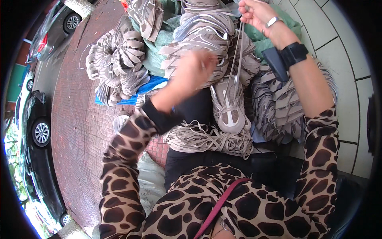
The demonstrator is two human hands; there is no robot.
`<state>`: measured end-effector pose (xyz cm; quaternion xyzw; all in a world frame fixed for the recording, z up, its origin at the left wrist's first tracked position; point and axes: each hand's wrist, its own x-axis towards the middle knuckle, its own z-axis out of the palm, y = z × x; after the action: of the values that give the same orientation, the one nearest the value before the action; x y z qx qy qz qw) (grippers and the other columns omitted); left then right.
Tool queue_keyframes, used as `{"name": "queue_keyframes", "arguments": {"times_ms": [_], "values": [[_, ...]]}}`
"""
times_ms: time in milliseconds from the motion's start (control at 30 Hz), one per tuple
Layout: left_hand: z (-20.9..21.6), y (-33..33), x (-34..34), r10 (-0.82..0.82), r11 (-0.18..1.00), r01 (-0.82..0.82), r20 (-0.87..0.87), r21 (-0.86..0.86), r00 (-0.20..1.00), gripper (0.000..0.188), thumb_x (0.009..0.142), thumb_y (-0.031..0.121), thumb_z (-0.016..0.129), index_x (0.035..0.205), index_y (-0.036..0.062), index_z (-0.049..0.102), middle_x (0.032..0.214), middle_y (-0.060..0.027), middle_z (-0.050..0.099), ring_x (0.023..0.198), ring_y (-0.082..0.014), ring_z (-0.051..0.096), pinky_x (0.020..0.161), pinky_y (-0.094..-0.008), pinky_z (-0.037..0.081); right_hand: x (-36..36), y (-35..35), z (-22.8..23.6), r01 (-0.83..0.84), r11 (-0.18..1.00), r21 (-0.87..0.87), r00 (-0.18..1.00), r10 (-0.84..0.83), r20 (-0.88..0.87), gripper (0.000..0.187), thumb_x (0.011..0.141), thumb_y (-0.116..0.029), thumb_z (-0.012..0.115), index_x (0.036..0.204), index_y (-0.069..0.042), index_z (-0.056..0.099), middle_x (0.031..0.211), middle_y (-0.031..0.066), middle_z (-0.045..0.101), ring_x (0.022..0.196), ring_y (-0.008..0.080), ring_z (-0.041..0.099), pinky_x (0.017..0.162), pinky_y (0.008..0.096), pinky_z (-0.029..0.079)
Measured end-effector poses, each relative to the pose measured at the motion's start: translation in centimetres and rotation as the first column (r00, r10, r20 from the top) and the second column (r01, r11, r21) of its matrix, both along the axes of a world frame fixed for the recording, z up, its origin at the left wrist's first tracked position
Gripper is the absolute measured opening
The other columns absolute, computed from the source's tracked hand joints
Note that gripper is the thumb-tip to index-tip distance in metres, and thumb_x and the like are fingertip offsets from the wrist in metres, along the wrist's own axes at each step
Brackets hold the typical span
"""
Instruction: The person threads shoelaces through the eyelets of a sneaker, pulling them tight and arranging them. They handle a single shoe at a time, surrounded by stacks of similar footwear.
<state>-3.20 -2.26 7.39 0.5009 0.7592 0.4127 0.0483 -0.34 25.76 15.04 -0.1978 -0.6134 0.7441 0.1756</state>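
A grey-beige shoe upper point(227, 99) lies toe toward me on my lap, with lacing across its front. From it a pale shoelace point(240, 51) runs taut up to my right hand point(254, 16), whose fingers are pinched on it at the top of the view. My left hand point(195, 69) is in front of a stack of shoe uppers point(205, 40); it is smeared by motion, so its fingers cannot be read. A loose heap of beige shoelaces point(207, 139) rests across my thighs, just below the upper's toe.
More bundled uppers point(115, 55) sit at left beside green sacking point(159, 59) and a blue sheet point(153, 84). Another bundle point(284, 103) stands at right near pale floor tiles point(338, 59). A white sack point(151, 183) is by my leg. Parked cars point(41, 131) line the red paving.
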Motion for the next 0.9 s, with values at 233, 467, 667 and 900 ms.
{"name": "queue_keyframes", "arguments": {"times_ms": [233,467,667,900], "values": [[-9.9,-2.1,10.2,0.006,0.939,0.085,0.261,-0.334,0.965,0.016,0.079,0.017,0.066,0.089,0.0050,0.060,0.092,-0.0175,0.061,0.081,-0.0372,0.063,0.072,-0.0457,0.051,3.3,-5.6,1.5,-0.113,0.978,0.176,0.992,0.121,-0.034,0.028,0.101,-0.024,0.042,0.087,-0.003,0.055,0.070,0.0046,0.055,0.054,0.0129,0.051,0.052,0.0280,0.050],[-8.9,-0.1,10.7,-0.050,0.961,0.089,0.150,-0.264,0.987,0.018,0.078,0.016,0.068,0.091,0.0072,0.060,0.089,-0.0139,0.058,0.080,-0.0338,0.062,0.068,-0.0428,0.050,4.9,-7.6,1.8,-0.173,0.968,0.181,0.983,0.181,-0.026,0.030,0.101,-0.026,0.042,0.087,-0.003,0.054,0.070,0.0043,0.054,0.052,0.0136,0.053,0.050,0.0265,0.049],[-8.0,1.6,11.5,-0.259,0.943,0.251,-0.011,-0.220,0.966,0.017,0.079,0.012,0.065,0.089,0.0048,0.054,0.094,-0.0154,0.054,0.086,-0.0360,0.059,0.073,-0.0455,0.048,6.2,-8.1,2.3,-0.160,0.965,0.206,0.987,0.163,0.004,0.032,0.101,-0.027,0.042,0.086,-0.002,0.055,0.068,0.0040,0.055,0.052,0.0133,0.055,0.049,0.0250,0.049],[-6.0,1.4,10.0,-0.367,0.884,0.364,0.048,-0.293,0.929,0.018,0.076,0.009,0.064,0.092,0.0076,0.056,0.074,-0.0104,0.064,0.076,-0.0315,0.064,0.072,-0.0426,0.048,7.3,-7.4,1.6,-0.212,0.953,0.218,0.977,0.207,0.043,0.032,0.101,-0.028,0.042,0.086,-0.003,0.055,0.069,0.0055,0.058,0.053,0.0130,0.056,0.049,0.0248,0.049]]}}
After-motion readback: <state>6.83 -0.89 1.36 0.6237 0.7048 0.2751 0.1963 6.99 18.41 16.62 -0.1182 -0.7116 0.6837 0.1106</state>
